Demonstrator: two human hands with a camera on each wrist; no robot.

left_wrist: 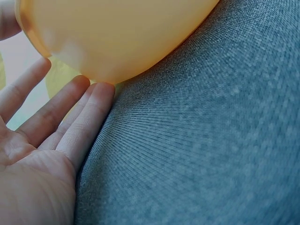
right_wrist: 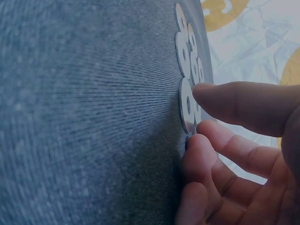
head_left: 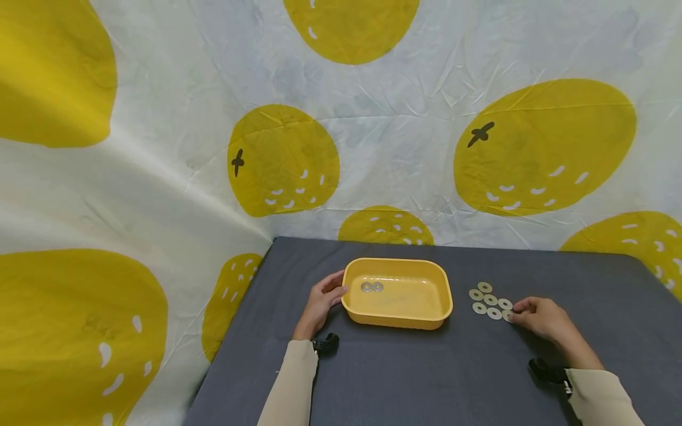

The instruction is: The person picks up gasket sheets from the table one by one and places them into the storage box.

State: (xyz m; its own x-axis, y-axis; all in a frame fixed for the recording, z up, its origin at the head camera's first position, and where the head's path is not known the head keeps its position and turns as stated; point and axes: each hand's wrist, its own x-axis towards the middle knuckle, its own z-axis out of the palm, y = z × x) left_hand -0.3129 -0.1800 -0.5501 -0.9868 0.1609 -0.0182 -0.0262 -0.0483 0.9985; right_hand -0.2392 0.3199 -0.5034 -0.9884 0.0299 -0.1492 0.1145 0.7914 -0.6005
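Observation:
A yellow plastic tray (head_left: pixel 396 322) sits on the grey cloth, two flat metal washers (head_left: pixel 372 287) lying in it near its left end. At that end my left hand (head_left: pixel 318 302) touches the tray, thumb at the rim; the left wrist view has its nearly straight fingers (left_wrist: pixel 82 126) against the outer wall. To the right of the tray, several washers (head_left: pixel 490 300) lie flat in a close group. My right hand (head_left: pixel 543 318) is at the nearest washer (right_wrist: pixel 186 105) of that group, with thumb and forefinger tips at its edge and the other fingers bent beneath.
Grey cloth (head_left: pixel 405 378) covers the table, its far edge meeting a white curtain (head_left: pixel 394 160) printed with yellow fruit. Another stretch of curtain hangs along the left side. A dark band with a camera is on each wrist (head_left: pixel 326 344).

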